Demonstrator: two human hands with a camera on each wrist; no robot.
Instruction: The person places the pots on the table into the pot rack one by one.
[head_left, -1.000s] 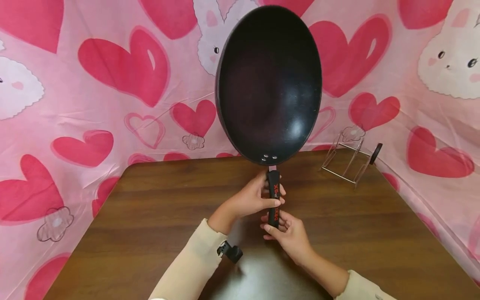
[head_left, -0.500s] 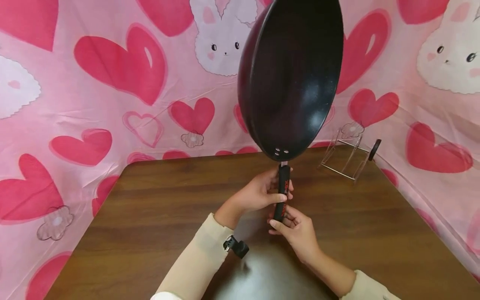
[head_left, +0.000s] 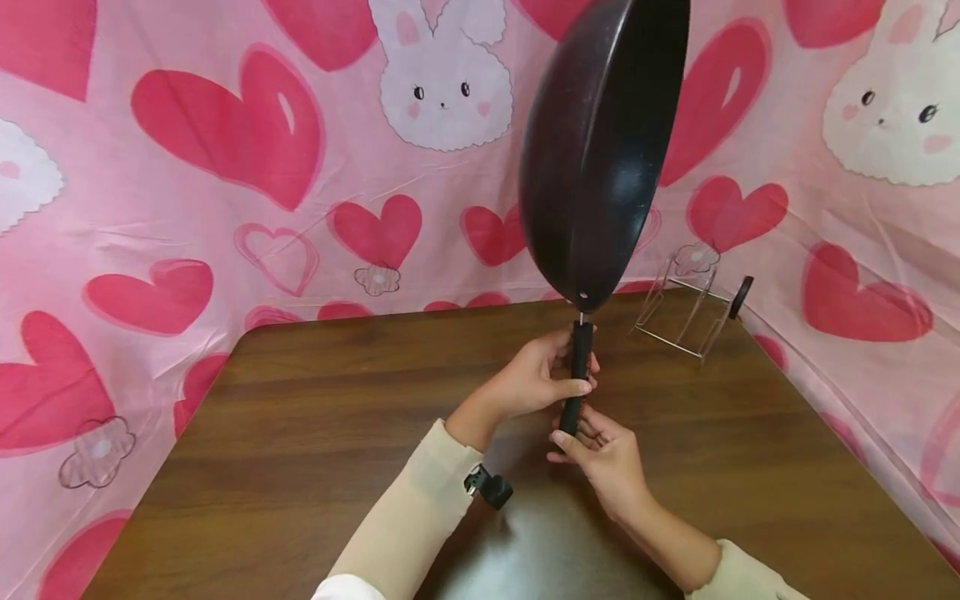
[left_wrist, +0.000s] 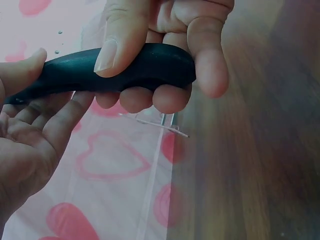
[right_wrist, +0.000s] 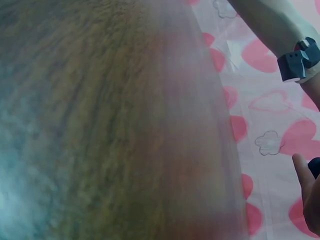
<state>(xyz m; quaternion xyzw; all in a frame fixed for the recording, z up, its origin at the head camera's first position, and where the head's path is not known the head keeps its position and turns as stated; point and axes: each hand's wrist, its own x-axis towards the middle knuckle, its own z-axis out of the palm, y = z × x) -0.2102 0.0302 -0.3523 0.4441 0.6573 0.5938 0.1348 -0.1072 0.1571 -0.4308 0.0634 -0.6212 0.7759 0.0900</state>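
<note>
Wok [head_left: 588, 217] held aloft by its handle [head_left: 581, 358]

The wok is up off the worktop [head_left: 337, 417], bowl [head_left: 600, 150] uppermost, turned nearly side-on to me, its handle pointing down. The fingers of the left hand [head_left: 536, 377] curl round the handle's upper part, thumb across the front; the right hand [head_left: 611, 467] grips its bottom end between fingers and thumb. The bowl looks top-heavy, so I'd guess the higher grip bears the weight and the lower one steadies it. A rack [head_left: 667, 341] sits well apart, by the worktop's far right corner
</note>
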